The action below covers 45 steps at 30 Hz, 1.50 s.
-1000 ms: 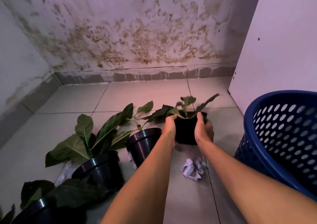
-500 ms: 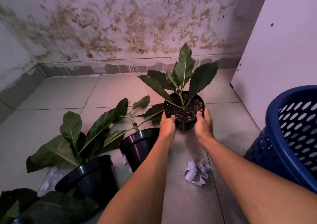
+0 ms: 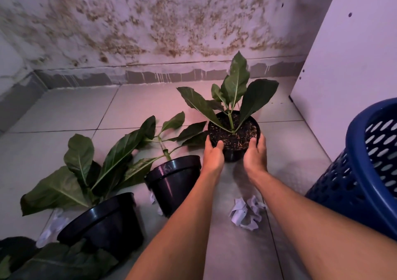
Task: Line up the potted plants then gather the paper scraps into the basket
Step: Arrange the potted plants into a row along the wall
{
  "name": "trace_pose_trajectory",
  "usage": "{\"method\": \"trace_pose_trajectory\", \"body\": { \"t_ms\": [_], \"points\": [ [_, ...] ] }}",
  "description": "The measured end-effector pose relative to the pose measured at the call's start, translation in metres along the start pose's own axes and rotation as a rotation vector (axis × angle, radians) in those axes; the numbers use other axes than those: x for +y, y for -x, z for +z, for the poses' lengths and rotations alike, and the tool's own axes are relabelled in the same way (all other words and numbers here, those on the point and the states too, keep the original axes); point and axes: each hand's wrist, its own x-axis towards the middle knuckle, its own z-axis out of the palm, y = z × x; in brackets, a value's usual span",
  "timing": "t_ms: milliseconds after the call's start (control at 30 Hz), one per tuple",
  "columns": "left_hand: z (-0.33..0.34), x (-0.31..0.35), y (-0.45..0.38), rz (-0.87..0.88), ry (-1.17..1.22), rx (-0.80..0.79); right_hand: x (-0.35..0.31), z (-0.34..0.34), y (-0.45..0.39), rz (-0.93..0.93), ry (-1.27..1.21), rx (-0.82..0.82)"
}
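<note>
A small black potted plant [image 3: 234,133] stands upright on the tiled floor, soil showing. My left hand [image 3: 213,157] grips its left rim and my right hand [image 3: 255,157] grips its right rim. To the left, a second black pot [image 3: 174,183] lies tipped over with its leaves pointing away. A third tipped pot [image 3: 103,224] lies further left, and a fourth plant [image 3: 49,260] shows at the bottom left corner. A crumpled paper scrap [image 3: 247,214] lies between my forearms. More paper [image 3: 51,228] peeks from under the third pot. The blue basket [image 3: 365,183] stands at the right.
A stained wall [image 3: 171,28] runs across the back with a grey skirting. A white panel [image 3: 352,65] rises at the right behind the basket. Bare floor tiles [image 3: 64,112] stretch toward the back left corner.
The pot in my hands went from lying on its side to standing upright, and it now sits slightly further back and right. My view shifted down and closer.
</note>
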Motion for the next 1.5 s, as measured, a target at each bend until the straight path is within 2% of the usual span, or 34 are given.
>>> {"method": "trace_pose_trajectory", "body": {
  "t_ms": [200, 333, 400, 567, 733, 833, 1000, 1133, 1300, 1500],
  "points": [
    [0.010, 0.018, 0.026, 0.002, -0.070, 0.127, -0.009, -0.010, 0.009, 0.117, 0.088, -0.030],
    [0.019, 0.042, 0.053, 0.083, -0.162, 0.189, -0.028, -0.026, 0.027, 0.269, 0.370, -0.046],
    [0.020, 0.059, 0.068, 0.119, -0.203, 0.214, -0.037, -0.037, 0.042, 0.285, 0.468, -0.162],
    [-0.006, 0.120, 0.102, 0.149, -0.197, 0.300, -0.070, -0.051, 0.067, 0.346, 0.643, -0.612],
    [-0.068, 0.178, 0.128, 0.005, -0.170, 0.490, -0.150, -0.031, 0.077, 0.296, 0.817, -0.740],
    [-0.101, 0.186, 0.145, -0.133, -0.211, 0.509, -0.187, -0.015, 0.087, 0.313, 0.878, -0.756],
    [-0.126, 0.155, 0.143, -0.336, -0.111, 0.369, -0.174, 0.017, 0.118, 0.356, 0.852, -0.762],
    [-0.130, 0.119, 0.137, -0.475, 0.010, 0.360, -0.134, 0.046, 0.139, 0.376, 0.616, -0.802],
    [-0.133, 0.071, 0.116, -0.456, 0.077, 0.363, -0.094, 0.059, 0.135, 0.354, 0.512, -0.742],
    [-0.132, 0.068, 0.125, -0.392, 0.090, 0.371, -0.077, 0.048, 0.134, 0.312, 0.415, -0.670]
  ]
}}
